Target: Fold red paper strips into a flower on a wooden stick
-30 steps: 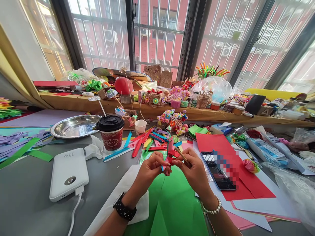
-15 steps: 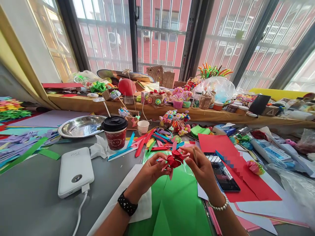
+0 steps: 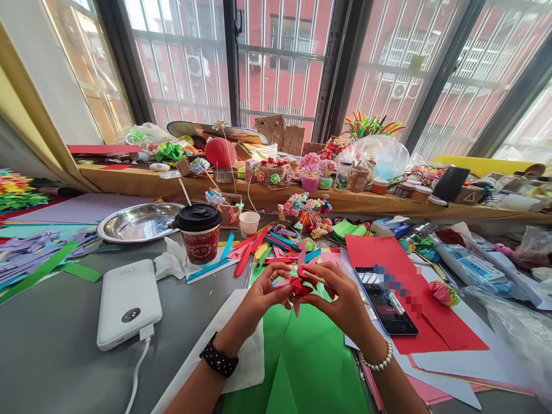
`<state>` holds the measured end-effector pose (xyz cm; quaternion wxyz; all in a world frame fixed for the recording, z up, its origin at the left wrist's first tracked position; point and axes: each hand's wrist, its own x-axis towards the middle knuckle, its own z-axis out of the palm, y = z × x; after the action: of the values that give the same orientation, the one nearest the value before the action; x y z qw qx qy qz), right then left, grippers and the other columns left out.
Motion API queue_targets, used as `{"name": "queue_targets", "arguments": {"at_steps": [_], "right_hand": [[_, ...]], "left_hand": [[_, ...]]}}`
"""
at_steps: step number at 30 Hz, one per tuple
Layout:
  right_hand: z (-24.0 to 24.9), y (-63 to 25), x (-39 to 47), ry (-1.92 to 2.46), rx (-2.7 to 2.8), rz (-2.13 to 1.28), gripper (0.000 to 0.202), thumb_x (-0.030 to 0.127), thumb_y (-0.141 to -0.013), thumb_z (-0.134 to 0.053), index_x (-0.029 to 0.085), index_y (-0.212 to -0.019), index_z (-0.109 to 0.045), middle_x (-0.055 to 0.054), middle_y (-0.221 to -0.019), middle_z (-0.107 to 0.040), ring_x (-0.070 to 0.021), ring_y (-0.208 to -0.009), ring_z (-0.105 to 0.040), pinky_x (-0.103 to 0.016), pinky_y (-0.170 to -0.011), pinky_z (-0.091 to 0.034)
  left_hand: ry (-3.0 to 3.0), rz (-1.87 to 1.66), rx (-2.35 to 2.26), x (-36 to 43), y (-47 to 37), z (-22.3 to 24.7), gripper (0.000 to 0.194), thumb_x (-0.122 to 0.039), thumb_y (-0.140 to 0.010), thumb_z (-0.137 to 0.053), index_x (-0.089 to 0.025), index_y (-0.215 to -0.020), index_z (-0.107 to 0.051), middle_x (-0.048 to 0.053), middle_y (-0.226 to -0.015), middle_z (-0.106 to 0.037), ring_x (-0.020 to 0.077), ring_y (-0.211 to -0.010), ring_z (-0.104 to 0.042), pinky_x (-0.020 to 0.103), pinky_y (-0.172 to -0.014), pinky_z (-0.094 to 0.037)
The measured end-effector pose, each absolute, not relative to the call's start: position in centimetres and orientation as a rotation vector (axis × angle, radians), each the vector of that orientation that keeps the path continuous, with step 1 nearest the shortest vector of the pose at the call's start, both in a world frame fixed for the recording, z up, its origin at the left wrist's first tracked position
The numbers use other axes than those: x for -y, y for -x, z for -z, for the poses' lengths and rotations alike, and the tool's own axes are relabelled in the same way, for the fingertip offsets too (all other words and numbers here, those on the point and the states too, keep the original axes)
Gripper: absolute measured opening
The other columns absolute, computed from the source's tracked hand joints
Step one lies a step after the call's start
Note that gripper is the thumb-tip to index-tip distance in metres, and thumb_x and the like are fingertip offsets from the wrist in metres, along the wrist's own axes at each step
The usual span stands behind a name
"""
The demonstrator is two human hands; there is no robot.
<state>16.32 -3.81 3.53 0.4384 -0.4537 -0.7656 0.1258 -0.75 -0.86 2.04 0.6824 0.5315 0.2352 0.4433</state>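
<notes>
A folded red and pink paper flower (image 3: pixel 298 286) is held up above the green sheet (image 3: pixel 317 351), with pointed strips sticking out of it. My left hand (image 3: pixel 264 298) pinches it from the left side, thumb in front. My right hand (image 3: pixel 342 294) closes in from the right, its fingers round a thin wooden stick (image 3: pixel 317 278) that points left across the flower's top. The right thumb is at the flower's lower right edge. Fingers hide part of the folds and the stick's tip.
Behind the hands lie coloured paper strips (image 3: pixel 254 250) and a lidded cup (image 3: pixel 199 238). On the left are a white power bank (image 3: pixel 129 305) with its cable and a metal plate (image 3: pixel 129 227). A phone (image 3: pixel 386 307) rests on red paper (image 3: pixel 457 330) at right.
My right hand has come closer to the flower, and its stick has swung from upright to lying across the flower's top. The left hand keeps its hold. The phone screen has lit up.
</notes>
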Motion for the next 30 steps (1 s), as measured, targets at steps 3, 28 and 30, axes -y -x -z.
{"name": "queue_targets", "arguments": {"at_steps": [3, 28, 30], "right_hand": [[-3.8, -16.5, 3.9, 1.129, 1.93, -0.327, 0.041, 0.035, -0.069, -0.062, 0.025, -0.108, -0.053, -0.005, -0.092, -0.056, -0.0116, -0.061, -0.05, -0.023, -0.051, -0.043], [-3.6, -16.7, 3.7, 1.048, 2.067, -0.389, 0.036, 0.036, -0.067, -0.064, 0.025, -0.1, -0.055, -0.003, -0.092, -0.059, -0.0148, -0.072, -0.054, -0.025, -0.058, -0.043], [-3.6, -16.6, 3.7, 1.061, 2.062, -0.403, 0.037, 0.036, -0.066, -0.065, 0.025, -0.1, -0.054, -0.003, -0.092, -0.059, -0.0149, -0.072, -0.053, -0.025, -0.057, -0.043]], "left_hand": [[-1.361, -0.962, -0.598, 0.6, 1.5, -2.3, 0.041, -0.023, -0.065, -0.064, -0.024, -0.103, -0.049, 0.0, -0.084, -0.048, 0.0111, -0.067, -0.053, 0.02, -0.052, -0.044], [-1.574, -0.861, -0.63, 0.6, 2.4, -2.4, 0.039, -0.017, -0.06, -0.068, -0.017, -0.095, -0.052, 0.006, -0.089, -0.063, 0.0194, -0.08, -0.061, 0.033, -0.074, -0.047], [-1.579, -0.88, -0.64, 0.5, 2.3, -2.3, 0.035, -0.017, -0.059, -0.068, -0.016, -0.091, -0.054, 0.006, -0.084, -0.065, 0.0194, -0.078, -0.062, 0.033, -0.074, -0.047]]}}
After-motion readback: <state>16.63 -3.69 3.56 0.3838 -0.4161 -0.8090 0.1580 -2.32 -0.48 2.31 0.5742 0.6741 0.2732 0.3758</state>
